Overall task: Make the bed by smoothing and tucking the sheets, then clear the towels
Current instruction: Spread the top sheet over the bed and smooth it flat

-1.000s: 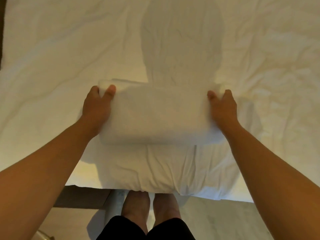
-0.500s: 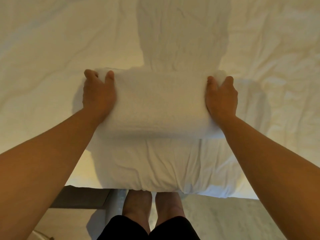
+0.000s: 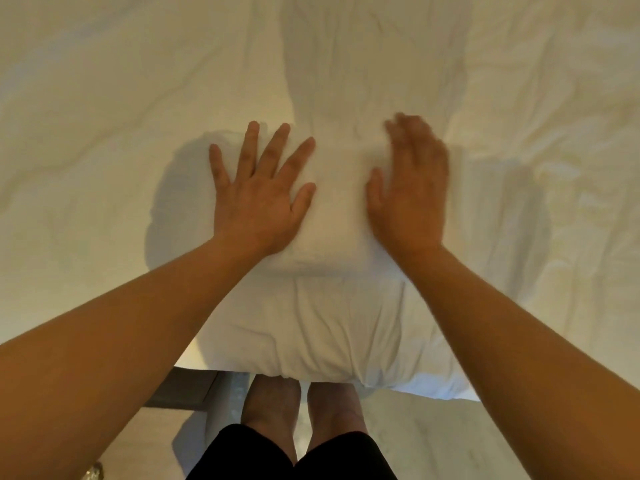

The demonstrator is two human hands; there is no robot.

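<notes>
Folded white terry towel (image 3: 332,209), gripped at its ends a second ago, now lies near the bed's near edge under spread left hand (image 3: 258,192) and right hand (image 3: 410,188) (blurred), patted flat.

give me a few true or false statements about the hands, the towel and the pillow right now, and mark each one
1. The left hand lies flat with spread fingers on the folded towel. True.
2. The right hand grips a corner of the towel. False: its fingers are straight, though blurred, on the towel.
3. The towel sits beyond the pillow, on the sheet. True.
4. The sheet is perfectly smooth. False: it is wrinkled.
5. The pillow lies at the bed's far side. False: it lies at the near edge, by the person's feet.
</notes>
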